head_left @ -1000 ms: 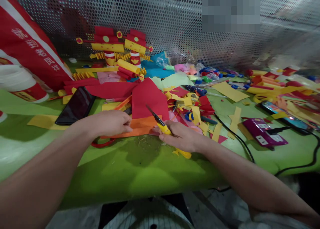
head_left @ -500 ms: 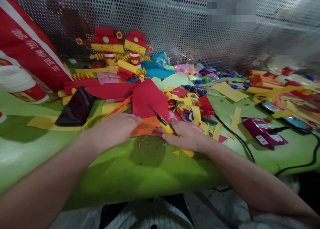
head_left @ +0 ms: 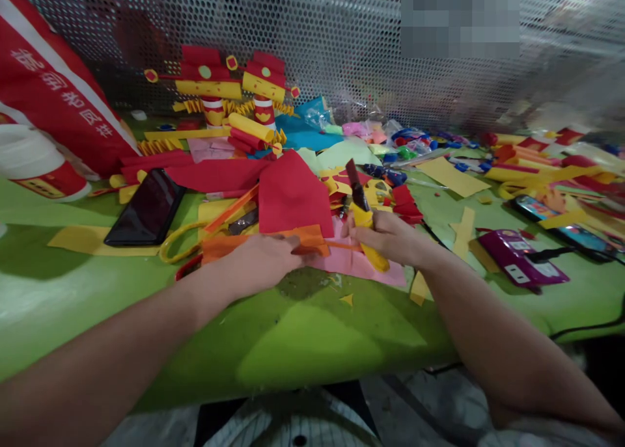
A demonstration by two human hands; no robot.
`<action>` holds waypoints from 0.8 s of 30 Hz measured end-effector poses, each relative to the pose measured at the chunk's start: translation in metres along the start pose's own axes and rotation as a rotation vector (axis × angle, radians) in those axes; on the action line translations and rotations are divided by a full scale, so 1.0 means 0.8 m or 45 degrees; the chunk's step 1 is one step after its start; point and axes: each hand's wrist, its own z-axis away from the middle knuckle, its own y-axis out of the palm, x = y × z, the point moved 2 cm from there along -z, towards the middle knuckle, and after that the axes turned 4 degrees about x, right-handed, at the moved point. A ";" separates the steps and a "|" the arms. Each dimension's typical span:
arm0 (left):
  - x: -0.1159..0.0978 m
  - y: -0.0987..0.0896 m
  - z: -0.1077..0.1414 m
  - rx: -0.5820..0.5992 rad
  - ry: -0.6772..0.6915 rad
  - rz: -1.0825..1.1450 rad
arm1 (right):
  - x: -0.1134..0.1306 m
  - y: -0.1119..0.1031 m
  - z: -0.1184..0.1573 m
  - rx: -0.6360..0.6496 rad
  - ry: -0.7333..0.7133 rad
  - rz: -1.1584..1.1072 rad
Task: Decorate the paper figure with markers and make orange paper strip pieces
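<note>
My right hand (head_left: pixel 390 235) is closed round yellow-handled scissors (head_left: pixel 362 216), their dark blades pointing up and away from me. My left hand (head_left: pixel 263 258) lies over orange paper (head_left: pixel 315 235), its fingers bent onto the sheet near its right end; the fingertips are partly hidden. A narrow orange strip (head_left: pixel 344 245) runs from that paper toward my right hand. Beneath both lies pink paper (head_left: pixel 336 261). Just beyond my left hand is a red sheet (head_left: pixel 293 196). Left of it are a yellow loop (head_left: pixel 170 245) and a dark object (head_left: pixel 244 222).
A black phone (head_left: pixel 146 206) and a white-and-red cup (head_left: pixel 41 164) stand at left. Two paper figures (head_left: pixel 208 82) are at the back by the perforated metal panel (head_left: pixel 332 43). Paper scraps, a purple power socket (head_left: pixel 520 255) with a black cable and another phone (head_left: pixel 551 216) lie at right.
My right hand has moved right and slightly up with the scissors, which now point more upright. My left hand has slid right over the orange paper. More pink paper shows.
</note>
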 end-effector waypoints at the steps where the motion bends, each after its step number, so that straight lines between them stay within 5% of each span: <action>1: -0.002 0.001 -0.001 -0.033 0.022 0.016 | 0.000 -0.005 -0.001 -0.018 0.016 0.072; 5: -0.006 0.007 -0.010 -0.184 0.117 0.107 | 0.005 -0.015 -0.006 -0.012 0.037 0.452; 9: -0.001 0.015 -0.015 -0.317 0.118 0.304 | 0.003 -0.014 -0.009 0.005 -0.185 0.645; 17: 0.007 0.031 -0.015 -0.420 0.140 0.497 | -0.031 -0.020 0.005 0.162 -0.101 1.079; 24: 0.008 0.034 -0.015 -0.362 0.072 0.558 | -0.035 -0.017 0.009 0.200 -0.100 1.214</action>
